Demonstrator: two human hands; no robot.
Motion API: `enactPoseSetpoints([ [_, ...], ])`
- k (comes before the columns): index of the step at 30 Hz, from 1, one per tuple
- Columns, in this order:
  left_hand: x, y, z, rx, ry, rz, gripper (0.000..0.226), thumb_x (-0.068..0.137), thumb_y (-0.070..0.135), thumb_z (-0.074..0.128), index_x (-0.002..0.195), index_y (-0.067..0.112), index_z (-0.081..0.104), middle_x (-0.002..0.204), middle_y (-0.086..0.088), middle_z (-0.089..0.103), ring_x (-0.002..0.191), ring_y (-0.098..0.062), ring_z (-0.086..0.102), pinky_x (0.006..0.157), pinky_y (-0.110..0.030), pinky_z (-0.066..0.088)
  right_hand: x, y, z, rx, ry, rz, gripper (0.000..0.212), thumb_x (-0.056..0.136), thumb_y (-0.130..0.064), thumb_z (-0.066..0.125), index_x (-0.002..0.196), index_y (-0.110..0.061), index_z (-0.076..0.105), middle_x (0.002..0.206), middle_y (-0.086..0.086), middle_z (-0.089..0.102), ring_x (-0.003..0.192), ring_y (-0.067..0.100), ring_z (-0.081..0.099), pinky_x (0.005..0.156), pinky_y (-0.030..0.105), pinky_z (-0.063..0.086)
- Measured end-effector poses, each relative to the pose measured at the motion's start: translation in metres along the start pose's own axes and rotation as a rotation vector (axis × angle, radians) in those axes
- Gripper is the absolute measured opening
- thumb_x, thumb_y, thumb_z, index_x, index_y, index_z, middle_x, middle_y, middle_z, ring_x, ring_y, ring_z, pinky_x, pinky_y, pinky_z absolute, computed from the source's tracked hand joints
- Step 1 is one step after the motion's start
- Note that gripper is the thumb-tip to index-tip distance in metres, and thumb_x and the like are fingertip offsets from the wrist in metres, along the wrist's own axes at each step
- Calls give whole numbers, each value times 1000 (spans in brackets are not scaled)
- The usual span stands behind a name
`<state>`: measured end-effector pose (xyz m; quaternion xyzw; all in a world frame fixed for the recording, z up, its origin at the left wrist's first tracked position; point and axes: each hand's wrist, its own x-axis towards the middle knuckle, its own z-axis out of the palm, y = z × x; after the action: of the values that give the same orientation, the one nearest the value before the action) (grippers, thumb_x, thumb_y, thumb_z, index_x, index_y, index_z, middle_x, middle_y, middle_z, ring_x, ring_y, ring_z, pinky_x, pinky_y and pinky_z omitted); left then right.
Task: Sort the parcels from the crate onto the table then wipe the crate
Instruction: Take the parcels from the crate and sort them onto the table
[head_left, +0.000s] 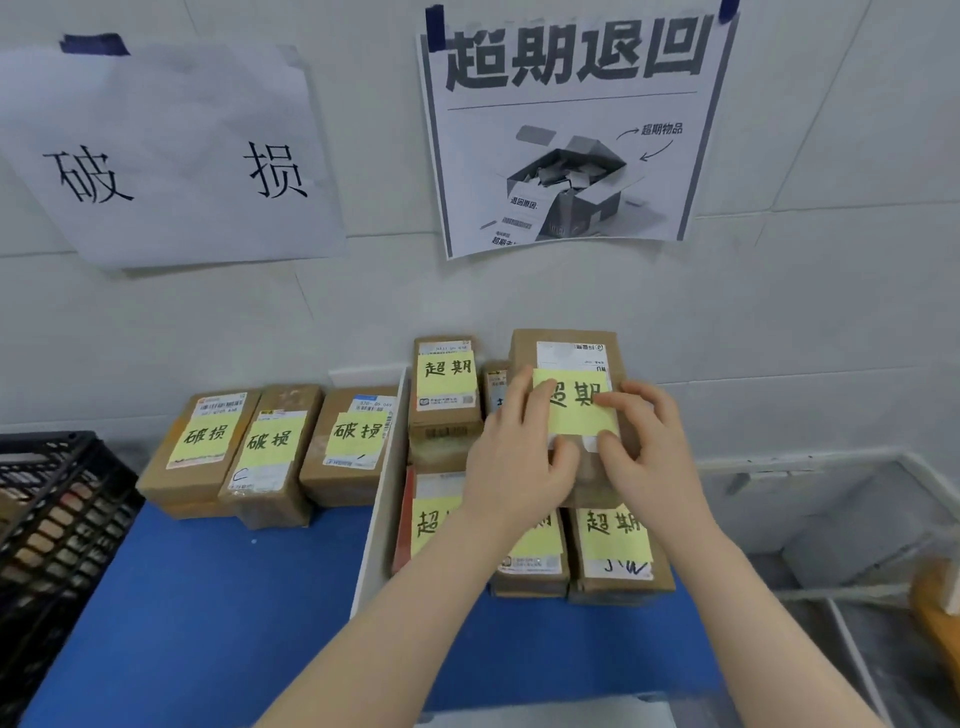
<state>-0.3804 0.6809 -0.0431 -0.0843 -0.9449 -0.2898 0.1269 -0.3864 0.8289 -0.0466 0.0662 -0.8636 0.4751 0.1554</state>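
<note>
Both hands were on one parcel. Our left hand (514, 462) curled round the left edge of the top parcel (569, 356), fingertips on its yellow note (574, 415), thumb at the note's near edge. Our right hand (649, 441) gripped the right side, fingers bent over the note, thumb pressed near the parcel's front edge. The note read 超期. The top parcel sat over the stack right of the white divider (384, 478). We couldn't tell whether it rested on the boxes below or hung just off them.

Under the grip, nearer us, were two 超期 boxes: one below our left wrist (535, 558), one below our right (618, 545). Just left of the grip were a red-edged box (423, 519) low down and a tall 超期 box (447, 389) behind it. Between the tall box and the top parcel was a small box (496, 387), mostly hidden.

Further left of the grip, past the divider, a row of three 破损 boxes (272, 452) stood against the wall, side by side. Far left of the grip was the black crate (57, 509), at the edge of the blue table (208, 597), with brown shapes showing through its lattice.

Above the grip on the wall was a printed 超期退回 sign (571, 130), and up-left of it a handwritten 破损 sheet (171, 171).
</note>
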Motion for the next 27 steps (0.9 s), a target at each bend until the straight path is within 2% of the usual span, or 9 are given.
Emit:
enactPoseSetpoints([
  [4, 28, -20, 18, 117, 40, -12, 56, 84, 34, 37, 137, 17, 41, 150, -2, 32, 114, -29, 52, 78, -38, 53, 32, 23, 21, -22, -76, -9, 35, 85, -10, 57, 118, -23, 61, 132, -10, 37, 114, 9, 44, 94, 25, 37],
  [9, 53, -35, 27, 233, 74, -28, 54, 87, 40, 30, 131, 17, 49, 146, -3, 41, 114, -29, 53, 71, -34, 50, 65, 36, 39, 30, -121, 35, 35, 88, -13, 54, 119, -26, 61, 134, -8, 39, 87, 11, 54, 85, 22, 42],
  [11, 58, -37, 26, 271, 119, -8, 50, 86, 38, 34, 125, 16, 57, 140, -4, 50, 106, -29, 59, 70, -35, 51, 73, 38, 42, 56, -115, 41, 34, 88, -12, 54, 118, -26, 63, 132, -9, 40, 94, 11, 53, 86, 22, 42],
  [13, 61, -39, 25, 304, 168, 12, 43, 85, 35, 41, 118, 17, 63, 133, -2, 58, 98, -27, 64, 76, -37, 50, 77, 42, 43, 68, -112, 39, 34, 88, -12, 54, 118, -25, 63, 130, -10, 40, 100, 11, 52, 88, 25, 44],
  [14, 61, -41, 25, 327, 178, 11, 41, 85, 34, 43, 116, 19, 64, 132, -1, 59, 98, -25, 64, 81, -39, 48, 78, 43, 44, 67, -117, 39, 34, 88, -13, 54, 118, -25, 63, 131, -10, 40, 97, 12, 54, 88, 26, 45],
  [17, 61, -44, 25, 329, 153, -46, 41, 88, 36, 39, 120, 26, 62, 136, 5, 56, 119, -21, 56, 103, -56, 33, 81, 40, 47, 61, -128, 29, 34, 89, -15, 56, 121, -26, 62, 133, -9, 40, 89, 11, 54, 88, 28, 47],
  [19, 62, -46, 24, 263, 94, -130, 49, 89, 41, 28, 128, 30, 55, 144, 10, 46, 135, -20, 41, 110, -64, 17, 86, 36, 49, 44, -137, 19, 34, 89, -16, 58, 122, -26, 62, 136, -9, 39, 107, 6, 48, 96, 26, 42],
  [22, 61, -55, 24, 198, 38, -144, 58, 90, 44, 17, 137, 29, 46, 152, 11, 34, 141, -20, 32, 114, -57, 18, 90, 31, 53, 9, -179, 30, 37, 90, -19, 57, 126, -27, 59, 140, -9, 36, 127, 7, 35, 104, 28, 36],
  [27, 62, -60, 20, 190, 36, -113, 59, 92, 43, 15, 138, 26, 47, 153, 8, 34, 137, -15, 38, 114, -48, 24, 93, 30, 55, -15, -223, 53, 40, 91, -23, 57, 130, -32, 55, 141, -12, 33, 129, 13, 34, 104, 29, 36],
])
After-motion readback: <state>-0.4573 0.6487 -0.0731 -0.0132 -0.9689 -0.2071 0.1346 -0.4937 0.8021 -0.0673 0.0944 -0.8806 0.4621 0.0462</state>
